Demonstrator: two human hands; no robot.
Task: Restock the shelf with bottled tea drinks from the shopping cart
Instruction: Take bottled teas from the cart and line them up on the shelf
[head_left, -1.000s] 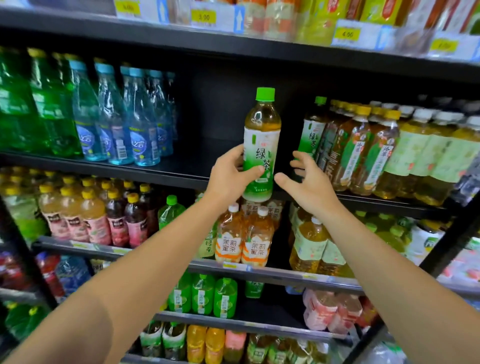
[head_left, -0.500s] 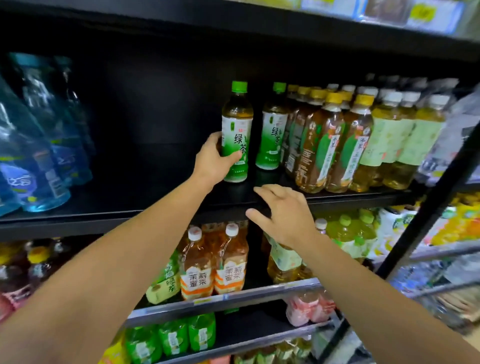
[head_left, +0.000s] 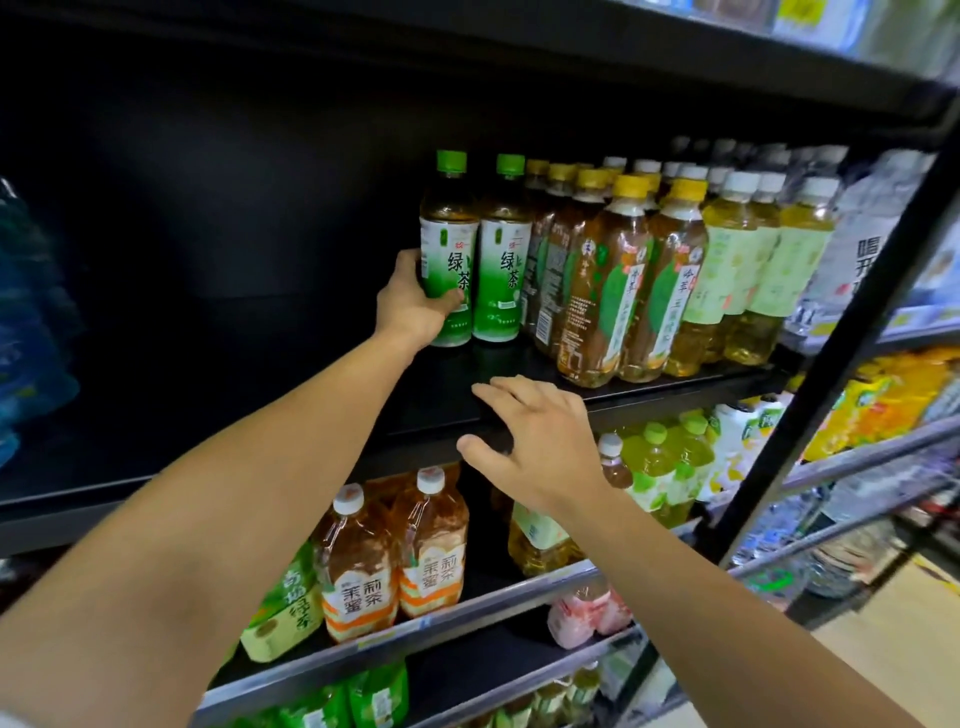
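1. Here we are gripping a green tea bottle (head_left: 448, 249) with our left hand (head_left: 415, 306), fingers and thumb curled round its lower label, low down so that it is staying upright as it is settling.
2. The bottle is standing on the dark shelf (head_left: 675, 387), just beside a second green tea bottle (head_left: 503, 249); we are lining it up with its own kind, labels facing out so shoppers can read them.
3. Our right hand (head_left: 535, 441) is holding nothing, its fingers spread and resting at the shelf's front edge, probably to steady us during the reach.
4. To the right, yellow-capped bottles (head_left: 613, 280) and white-capped bottles (head_left: 737, 260) are filling their rows, while the space to the left is lying dark and bare, so we are judging that the green tea row needs more stock.
5. The shopping cart is not showing in this view, so we are not able to say how many bottles remain.
6. Next we are expecting to let go gently, since a nudge could tip the neighbour.
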